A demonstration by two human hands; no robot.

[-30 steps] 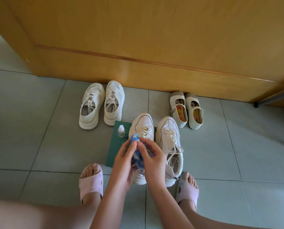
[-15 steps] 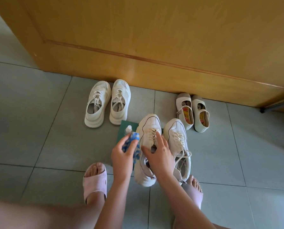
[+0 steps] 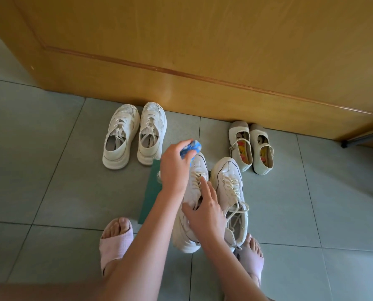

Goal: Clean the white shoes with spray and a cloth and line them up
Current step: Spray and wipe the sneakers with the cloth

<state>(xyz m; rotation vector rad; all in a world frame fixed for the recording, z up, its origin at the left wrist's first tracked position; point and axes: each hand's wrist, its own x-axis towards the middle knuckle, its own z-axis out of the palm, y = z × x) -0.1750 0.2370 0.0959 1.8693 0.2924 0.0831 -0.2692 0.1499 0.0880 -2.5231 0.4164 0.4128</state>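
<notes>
Two white lace-up sneakers lie side by side on the floor tiles in front of me. My left hand [image 3: 174, 168] grips a crumpled blue cloth [image 3: 192, 147] and holds it at the toe of the left sneaker [image 3: 199, 168]. My right hand [image 3: 205, 210] rests across that shoe's laces and opening with fingers spread. The right sneaker [image 3: 230, 181] lies untouched beside it, its laces loose. A small spray bottle [image 3: 158, 177] stands on a green card [image 3: 151, 196], mostly hidden behind my left wrist.
A pair of white mesh sneakers [image 3: 133, 135] and a pair of cream strap shoes [image 3: 250, 148] stand against the wooden door [image 3: 203, 61]. My feet in pink slippers [image 3: 116, 242] flank the near pair. A dark metal bar [image 3: 363, 137] juts in at the right.
My left hand has carried the blue cloth forward from over the shoe's middle to its toe. My right hand has let go of the cloth and settled on the sneaker's laces.
</notes>
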